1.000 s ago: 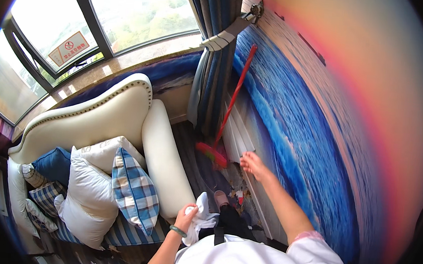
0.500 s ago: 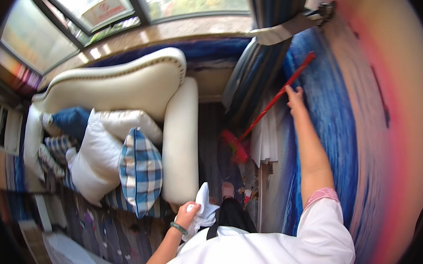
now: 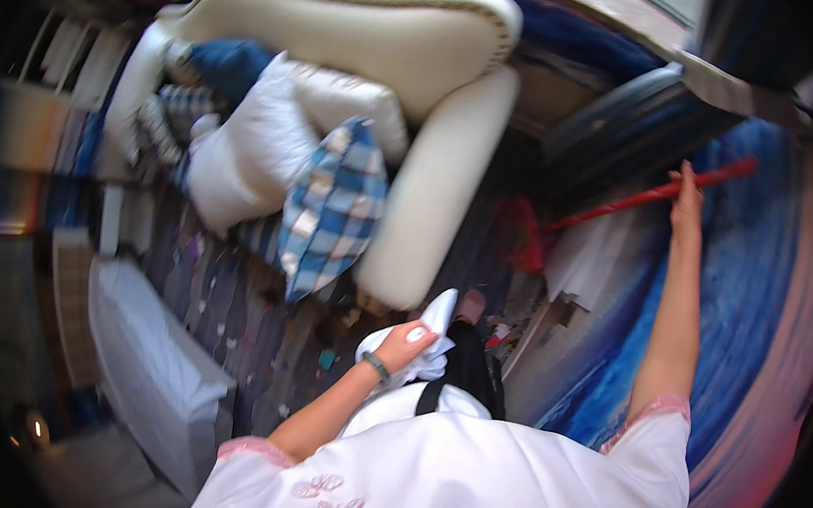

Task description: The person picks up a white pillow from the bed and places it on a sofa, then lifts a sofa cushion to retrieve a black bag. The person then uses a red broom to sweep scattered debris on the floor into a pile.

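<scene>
My right hand (image 3: pixel 686 207) is stretched far out to the right, its fingers closed round the red handle of a broom (image 3: pixel 621 201). The handle slants down to the left, and its blurred red head (image 3: pixel 526 233) is low beside the sofa's right arm. In front of my body, my left hand (image 3: pixel 397 349) grips a bunched white cloth (image 3: pixel 439 312), part of which sticks up above the fingers.
A cream sofa (image 3: pixel 439 199) piled with pillows and a blue checked cushion (image 3: pixel 334 210) stands ahead. Small scraps litter the dark floor (image 3: pixel 261 348). A striped curtain (image 3: pixel 617 123) hangs by the blue-painted wall (image 3: pixel 753 214). At left is a piece covered in pale sheeting (image 3: pixel 145 358).
My view has turned left and down, so the sofa appears higher and further right. The broom handle lies flatter in the picture. Both hands keep their hold.
</scene>
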Demonstrator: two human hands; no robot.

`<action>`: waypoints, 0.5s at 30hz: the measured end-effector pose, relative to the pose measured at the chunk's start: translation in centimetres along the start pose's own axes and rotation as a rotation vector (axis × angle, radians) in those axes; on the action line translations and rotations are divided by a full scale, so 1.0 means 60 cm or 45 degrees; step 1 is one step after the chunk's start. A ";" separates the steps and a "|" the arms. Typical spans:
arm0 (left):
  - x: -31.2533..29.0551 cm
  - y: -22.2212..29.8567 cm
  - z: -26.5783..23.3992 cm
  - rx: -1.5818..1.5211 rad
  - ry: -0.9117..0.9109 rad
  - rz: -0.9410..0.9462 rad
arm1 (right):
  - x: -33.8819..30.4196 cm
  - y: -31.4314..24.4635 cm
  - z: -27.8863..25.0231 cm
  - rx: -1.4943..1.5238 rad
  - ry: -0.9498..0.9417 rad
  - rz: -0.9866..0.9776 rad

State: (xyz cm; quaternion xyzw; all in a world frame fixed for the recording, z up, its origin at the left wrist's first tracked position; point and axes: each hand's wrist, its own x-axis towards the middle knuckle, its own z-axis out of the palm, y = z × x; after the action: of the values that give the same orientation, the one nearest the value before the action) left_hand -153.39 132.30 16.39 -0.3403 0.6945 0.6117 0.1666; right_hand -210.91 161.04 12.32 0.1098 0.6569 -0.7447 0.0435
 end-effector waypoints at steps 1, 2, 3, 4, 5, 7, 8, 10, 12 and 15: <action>0.004 -0.010 0.005 0.005 0.018 0.032 | -0.031 0.008 0.008 -0.030 -0.112 -0.038; -0.004 -0.003 0.006 -0.029 0.017 0.005 | -0.109 -0.003 0.057 0.025 -0.133 -0.017; -0.003 0.017 0.002 -0.027 -0.006 0.006 | -0.143 0.001 0.049 0.093 -0.248 -0.040; -0.009 0.028 -0.004 0.045 -0.012 -0.006 | -0.207 -0.008 0.068 -0.002 -0.305 -0.085; -0.012 0.036 -0.010 0.035 -0.068 -0.027 | -0.262 -0.009 0.077 -0.048 -0.362 -0.122; -0.032 0.020 -0.016 0.062 0.000 0.033 | -0.363 0.008 0.113 -0.118 -0.547 -0.164; -0.041 0.014 -0.021 0.054 -0.004 0.029 | -0.412 0.008 0.126 -0.218 -0.680 -0.245; -0.062 0.004 -0.037 0.020 0.023 0.043 | -0.509 -0.010 0.159 -0.339 -0.894 -0.310; -0.085 -0.005 -0.059 -0.007 0.043 0.045 | -0.566 -0.017 0.171 -0.259 -0.993 -0.208; -0.122 -0.047 -0.088 -0.088 0.134 0.077 | -0.652 -0.079 0.212 -0.301 -1.187 -0.237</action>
State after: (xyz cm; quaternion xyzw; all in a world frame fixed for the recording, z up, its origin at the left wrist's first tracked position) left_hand -145.28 129.15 20.08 -0.3564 0.6907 0.6214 0.0993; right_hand -175.24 145.98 27.00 -0.3001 0.6546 -0.6356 0.2783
